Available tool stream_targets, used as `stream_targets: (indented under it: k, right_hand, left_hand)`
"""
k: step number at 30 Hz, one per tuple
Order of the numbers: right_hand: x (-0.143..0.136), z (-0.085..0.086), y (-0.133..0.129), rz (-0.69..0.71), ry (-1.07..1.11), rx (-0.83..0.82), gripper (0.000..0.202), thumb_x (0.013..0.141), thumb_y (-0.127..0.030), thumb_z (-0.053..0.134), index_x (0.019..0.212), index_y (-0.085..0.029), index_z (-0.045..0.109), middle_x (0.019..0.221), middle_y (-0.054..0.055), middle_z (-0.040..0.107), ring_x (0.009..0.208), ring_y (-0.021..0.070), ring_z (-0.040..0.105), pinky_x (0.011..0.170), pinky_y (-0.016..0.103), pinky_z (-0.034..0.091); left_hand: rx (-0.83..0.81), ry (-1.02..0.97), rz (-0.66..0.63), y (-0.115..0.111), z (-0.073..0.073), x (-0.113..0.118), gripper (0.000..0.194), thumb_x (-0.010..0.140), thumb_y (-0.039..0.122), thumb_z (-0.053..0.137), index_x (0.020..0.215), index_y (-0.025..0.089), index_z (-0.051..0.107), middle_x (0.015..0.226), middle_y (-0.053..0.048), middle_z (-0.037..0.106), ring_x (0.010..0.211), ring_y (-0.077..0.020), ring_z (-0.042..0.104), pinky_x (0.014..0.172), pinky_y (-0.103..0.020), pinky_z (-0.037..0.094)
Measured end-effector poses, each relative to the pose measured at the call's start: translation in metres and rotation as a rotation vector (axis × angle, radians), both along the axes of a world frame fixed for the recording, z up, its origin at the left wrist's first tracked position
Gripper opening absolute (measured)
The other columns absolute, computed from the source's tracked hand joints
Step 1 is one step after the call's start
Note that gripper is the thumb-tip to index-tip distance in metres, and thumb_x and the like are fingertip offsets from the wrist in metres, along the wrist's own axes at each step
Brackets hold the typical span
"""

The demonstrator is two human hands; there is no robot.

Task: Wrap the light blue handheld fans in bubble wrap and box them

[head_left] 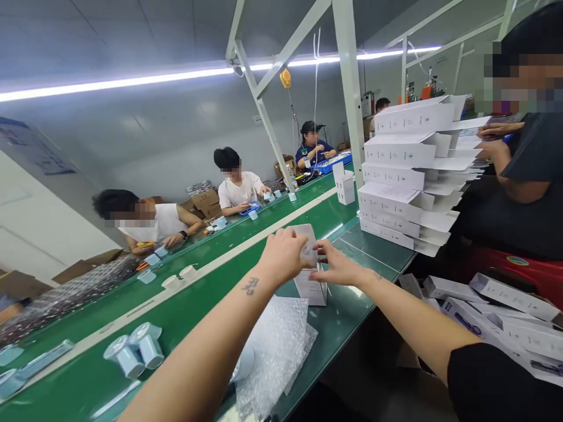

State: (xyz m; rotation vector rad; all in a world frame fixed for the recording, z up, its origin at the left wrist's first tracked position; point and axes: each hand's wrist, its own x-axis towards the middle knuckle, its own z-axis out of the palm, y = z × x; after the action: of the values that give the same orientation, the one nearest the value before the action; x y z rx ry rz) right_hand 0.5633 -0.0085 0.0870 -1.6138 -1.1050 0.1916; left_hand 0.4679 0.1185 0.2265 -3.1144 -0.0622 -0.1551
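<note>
A white carton [311,291] stands upright on the dark green table, its top partly hidden by my hands. My left hand [285,255] grips a translucent whitish item [309,253], possibly in bubble wrap, at the carton's opening. On the right side, my right hand [336,265] curls its fingers around the item and the carton's upper edge. How much of the item is inside the carton cannot be seen. Bubble-wrap sheets [281,346] lie in front of the carton, and a pale rounded part [243,364] shows partly behind my left forearm.
Stacked open white cartons [391,187] rise at the right beside a co-worker [528,158]. Below the table edge lie several more cartons [505,316]. Light-blue parts [132,354] rest on the green conveyor belt [185,328]. Co-workers sit across it. A metal post [349,88] stands ahead.
</note>
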Motion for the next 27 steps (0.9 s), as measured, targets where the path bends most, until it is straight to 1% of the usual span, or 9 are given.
stream_targets:
  k: [5, 9, 11, 14, 15, 18, 20, 23, 27]
  right_hand:
    - [0.000, 0.010, 0.006, 0.176, 0.045, -0.060, 0.064, 0.065, -0.025, 0.076, 0.112, -0.026, 0.034, 0.105, 0.003, 0.050, 0.093, 0.0182, 0.056, 0.081, 0.038, 0.053]
    - [0.016, 0.030, 0.031, 0.239, 0.082, -0.029, 0.061, 0.063, -0.021, 0.075, 0.108, -0.027, 0.034, 0.097, 0.000, 0.052, 0.088, 0.0168, 0.058, 0.073, 0.031, 0.053]
    - [0.035, 0.044, 0.056, 0.262, 0.103, 0.029, 0.063, 0.062, -0.023, 0.077, 0.107, -0.028, 0.033, 0.096, -0.001, 0.053, 0.089, 0.0165, 0.058, 0.070, 0.029, 0.052]
    - [0.068, 0.059, 0.112, 0.294, 0.169, 0.114, 0.067, 0.057, -0.022, 0.079, 0.104, -0.028, 0.032, 0.094, -0.002, 0.055, 0.086, 0.0161, 0.058, 0.070, 0.028, 0.051]
    - [0.076, 0.061, 0.134, 0.303, 0.209, 0.132, 0.069, 0.054, -0.021, 0.080, 0.103, -0.028, 0.032, 0.093, -0.002, 0.056, 0.085, 0.0164, 0.059, 0.070, 0.029, 0.051]
    - [0.092, 0.058, 0.199, 0.300, 0.321, 0.107, 0.074, 0.047, -0.018, 0.079, 0.103, -0.027, 0.031, 0.091, -0.002, 0.056, 0.080, 0.0172, 0.059, 0.065, 0.031, 0.052]
    - [0.095, 0.049, 0.235, 0.278, 0.336, 0.046, 0.075, 0.046, -0.017, 0.076, 0.105, -0.026, 0.030, 0.090, -0.003, 0.054, 0.077, 0.0163, 0.058, 0.063, 0.031, 0.052]
    - [0.097, 0.032, 0.270, 0.242, 0.320, -0.018, 0.076, 0.046, -0.014, 0.071, 0.110, -0.024, 0.030, 0.090, -0.002, 0.053, 0.075, 0.0143, 0.057, 0.066, 0.033, 0.052]
    - [0.094, 0.023, 0.281, 0.185, 0.293, -0.038, 0.085, 0.048, -0.008, 0.066, 0.123, -0.021, 0.028, 0.109, 0.006, 0.055, 0.094, 0.0175, 0.058, 0.081, 0.038, 0.051]
  left_hand:
    - [0.014, 0.120, -0.132, -0.003, -0.037, -0.028, 0.050, 0.079, 0.061, 0.053, 0.109, 0.022, 0.062, 0.116, -0.014, 0.064, 0.126, -0.0358, 0.039, 0.104, -0.064, 0.015]
    - [-0.023, -0.081, -0.129, 0.024, -0.042, -0.040, 0.055, 0.084, 0.062, 0.044, 0.120, 0.023, 0.056, 0.129, -0.012, 0.057, 0.134, -0.0340, 0.032, 0.108, -0.061, 0.010]
    - [-0.158, -0.278, 0.034, 0.065, -0.038, -0.056, 0.044, 0.091, 0.053, 0.035, 0.117, 0.026, 0.058, 0.125, -0.006, 0.060, 0.126, -0.0267, 0.044, 0.108, -0.048, 0.025]
    - [-0.350, -0.530, 0.679, 0.152, -0.045, -0.105, 0.033, 0.090, 0.043, 0.037, 0.099, 0.023, 0.062, 0.103, -0.005, 0.068, 0.101, -0.0208, 0.061, 0.091, -0.032, 0.042]
    - [-0.381, -0.553, 0.937, 0.181, -0.053, -0.125, 0.028, 0.086, 0.041, 0.042, 0.094, 0.023, 0.062, 0.102, -0.006, 0.068, 0.101, -0.0218, 0.061, 0.090, -0.032, 0.042]
    - [-0.430, -0.499, 1.277, 0.246, -0.091, -0.181, 0.021, 0.075, 0.037, 0.053, 0.075, 0.017, 0.059, 0.093, -0.021, 0.067, 0.101, -0.0366, 0.060, 0.084, -0.045, 0.043]
    - [-0.499, -0.438, 1.385, 0.268, -0.120, -0.202, 0.022, 0.064, 0.039, 0.063, 0.063, 0.019, 0.053, 0.079, -0.024, 0.066, 0.096, -0.0439, 0.061, 0.077, -0.050, 0.043]
    - [-0.604, -0.429, 1.446, 0.282, -0.151, -0.210, 0.028, 0.049, 0.032, 0.071, 0.053, 0.022, 0.045, 0.065, -0.021, 0.064, 0.093, -0.0483, 0.060, 0.075, -0.054, 0.042]
    - [-0.819, -0.649, 1.332, 0.284, -0.154, -0.202, 0.023, 0.047, 0.028, 0.066, 0.051, 0.023, 0.044, 0.045, -0.010, 0.053, 0.066, -0.0388, 0.063, 0.058, -0.046, 0.044]
